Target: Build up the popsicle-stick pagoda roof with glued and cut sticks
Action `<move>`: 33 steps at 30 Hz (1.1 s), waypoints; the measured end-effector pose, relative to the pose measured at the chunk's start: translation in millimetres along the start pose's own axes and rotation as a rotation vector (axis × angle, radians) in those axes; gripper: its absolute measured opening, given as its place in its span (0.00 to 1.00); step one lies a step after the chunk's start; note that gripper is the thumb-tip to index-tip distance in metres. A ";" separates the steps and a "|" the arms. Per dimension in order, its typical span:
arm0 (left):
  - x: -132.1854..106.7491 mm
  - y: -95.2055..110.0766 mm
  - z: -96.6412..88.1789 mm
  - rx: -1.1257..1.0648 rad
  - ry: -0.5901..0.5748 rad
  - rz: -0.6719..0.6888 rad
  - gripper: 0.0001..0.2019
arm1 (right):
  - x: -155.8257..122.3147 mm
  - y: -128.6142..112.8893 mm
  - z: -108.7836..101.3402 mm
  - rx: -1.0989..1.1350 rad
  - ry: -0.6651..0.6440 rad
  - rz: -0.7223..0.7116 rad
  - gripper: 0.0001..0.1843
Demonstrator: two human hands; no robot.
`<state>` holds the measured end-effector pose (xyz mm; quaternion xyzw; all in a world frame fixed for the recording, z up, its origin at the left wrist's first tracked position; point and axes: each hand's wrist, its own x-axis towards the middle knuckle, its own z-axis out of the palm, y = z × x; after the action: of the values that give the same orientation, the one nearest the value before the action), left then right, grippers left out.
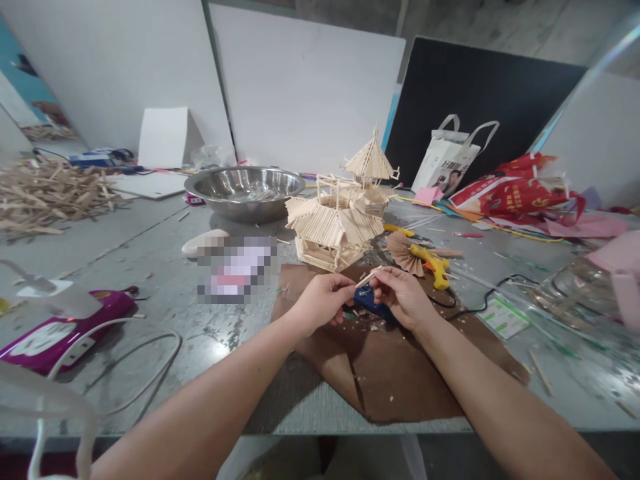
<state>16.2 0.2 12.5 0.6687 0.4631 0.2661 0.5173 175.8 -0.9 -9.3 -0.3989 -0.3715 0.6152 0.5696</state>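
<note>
Pinched between both my hands is a short, pale wooden stick piece [367, 277], held above a brown sheet [395, 393]. My left hand [327, 298] grips its lower left end, while the fingers of my right hand [400, 293] close on the upper right end. Below the fingers lies a dark blue object [373, 303], partly hidden, so I cannot tell its kind. Just beyond my hands stands a model pavilion of wooden sticks [340, 230], its lower roof open at the top. Behind it rises a second stick-built part with a pointed roof [373, 160].
A yellow hot glue gun [435, 263] lies right of my hands, near a pleated brown fan [404, 252]. A steel basin [245, 193] stands behind left. Loose sticks [50, 193] are heaped far left, with a purple power strip [70, 327] nearer. A glass jar [565, 287] stands right.
</note>
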 end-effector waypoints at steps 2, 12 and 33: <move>-0.3 -0.2 -1.2 0.163 0.032 0.075 0.12 | 0.8 -0.9 -1.3 0.011 0.006 -0.002 0.08; -3.6 -0.8 2.3 0.660 0.200 0.368 0.14 | -0.4 -0.4 -0.5 -0.011 0.011 0.040 0.08; 0.3 -8.5 2.3 0.800 0.258 0.457 0.16 | -2.1 0.4 1.2 0.004 0.012 0.045 0.07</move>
<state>15.3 -0.2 3.7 0.8616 0.4306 0.2547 0.0857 174.6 -3.0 -9.1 -0.4095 -0.3578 0.6262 0.5588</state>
